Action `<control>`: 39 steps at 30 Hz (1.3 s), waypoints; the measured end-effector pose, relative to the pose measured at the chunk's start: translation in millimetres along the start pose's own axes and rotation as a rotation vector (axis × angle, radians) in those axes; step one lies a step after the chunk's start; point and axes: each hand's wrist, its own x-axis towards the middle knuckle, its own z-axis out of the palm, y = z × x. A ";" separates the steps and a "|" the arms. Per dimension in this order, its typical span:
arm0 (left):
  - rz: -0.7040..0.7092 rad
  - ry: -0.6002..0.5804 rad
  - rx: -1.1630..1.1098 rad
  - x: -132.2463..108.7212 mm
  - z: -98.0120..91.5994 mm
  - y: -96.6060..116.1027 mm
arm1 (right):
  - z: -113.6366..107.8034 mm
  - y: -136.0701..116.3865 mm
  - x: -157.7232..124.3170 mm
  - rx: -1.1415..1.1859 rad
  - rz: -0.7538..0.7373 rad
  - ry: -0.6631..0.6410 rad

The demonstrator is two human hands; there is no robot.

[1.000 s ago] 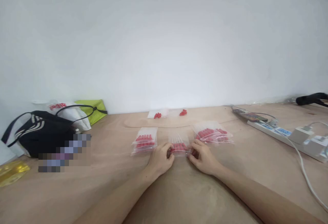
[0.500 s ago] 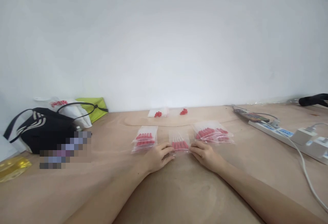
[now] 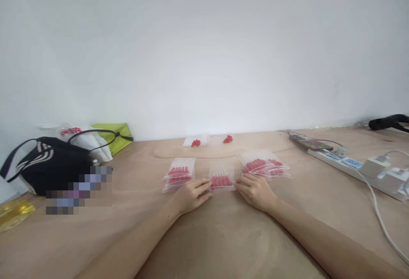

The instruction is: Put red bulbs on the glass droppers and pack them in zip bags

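Note:
A clear zip bag (image 3: 221,177) lies flat on the table between my hands, with several red-ended thin white sticks in a row inside. My left hand (image 3: 193,196) rests by its left edge, fingers stretched out. At the bag's right edge lies my right hand (image 3: 254,190), its fingers loosely extended and partly hidden from view. Neither hand visibly grips anything. Beyond my left hand is a stack of similar filled bags (image 3: 179,174). Another pile of filled bags (image 3: 263,164) sits just past my right hand.
Near the wall lie small red pieces (image 3: 196,143) by a white bag and another red cluster (image 3: 228,139). A black bag (image 3: 54,164), a green bag (image 3: 118,136) and a yellow packet (image 3: 15,213) stand left. On the right are a power strip (image 3: 338,159), a phone (image 3: 309,143) and a white cable (image 3: 377,208).
My left fingertips have drawn slightly left off the middle bag's corner, and its lower edge shows more fully. My right hand has barely moved. The whole view has shifted a little.

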 end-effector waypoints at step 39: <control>0.242 0.019 0.239 12.6 6.7 -1.6 | 1.2 -4.2 6.3 -0.116 -0.075 0.017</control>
